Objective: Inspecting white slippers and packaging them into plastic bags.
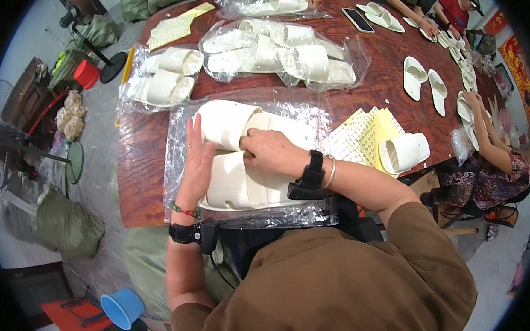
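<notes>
Two white slippers lie side by side in front of me, the far slipper (229, 120) and the near slipper (226, 178), their toes to the left. Beneath them a clear plastic bag (176, 125) is spread on the table. My left hand (196, 163) rests along the toe ends with its fingers stretched out. With curled fingers, my right hand (274, 151) reaches into the foot opening of the far slipper and grips around its strap; the fingertips are partly hidden. Right of the bag, another slipper (403, 152) lies on yellow and white sticker sheets (346, 136).
Bagged slippers (265, 54) cover the far side of the red-brown table (144, 196). A phone (358, 20) and loose slippers (415, 78) lie to the right. Co-workers sit around the table; one's arm (492, 138) is at the right edge. A fan stand (111, 67) stands at left.
</notes>
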